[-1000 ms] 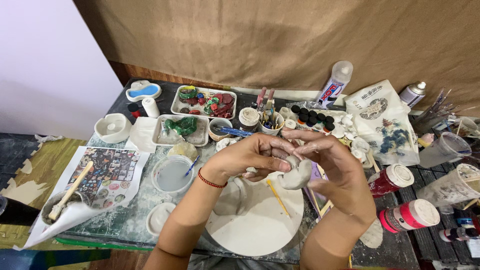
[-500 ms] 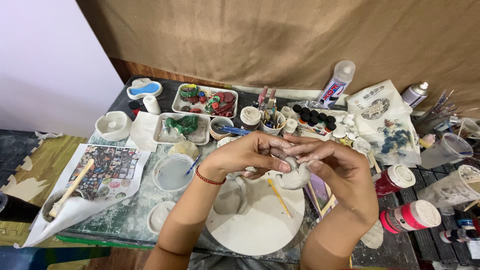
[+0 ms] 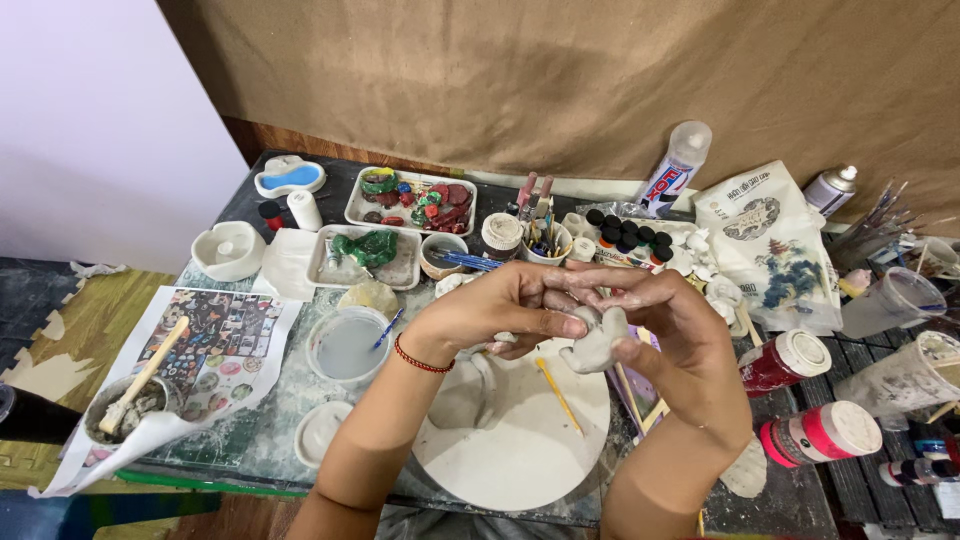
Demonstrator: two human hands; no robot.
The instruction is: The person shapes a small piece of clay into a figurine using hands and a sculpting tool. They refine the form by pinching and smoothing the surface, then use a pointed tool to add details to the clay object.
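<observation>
1. While the cluttered surface [image 3: 250, 440] spreads below a brown cloth backdrop [image 3: 560, 80], a round white board [image 3: 520, 450] lies at its near edge, right under both hands.
2. A printed sheet of paper [image 3: 215, 345] lies at the left, with a small pot [image 3: 125, 410] holding a wooden stick on its near corner.
3. The left hand [image 3: 500, 310] is curled, its fingers and thumb closed on a pale lump of clay [image 3: 598, 340] held above the board.
4. The right hand [image 3: 675, 330] is cupped around the same lump from the other side, thumb pressed on it, fingertips meeting those of the left hand.
5. A red string bracelet [image 3: 422, 356] circles the left wrist.
6. A bowl of cloudy water [image 3: 348, 346] stands just left of the board.
7. Two trays sit farther back: one with green clay [image 3: 362, 256], one with mixed red and green bits [image 3: 412, 200].
8. A red jar with a white lid [image 3: 782, 362] stands to the right.
9. A thin yellow stick [image 3: 556, 392] lies on the board.
</observation>
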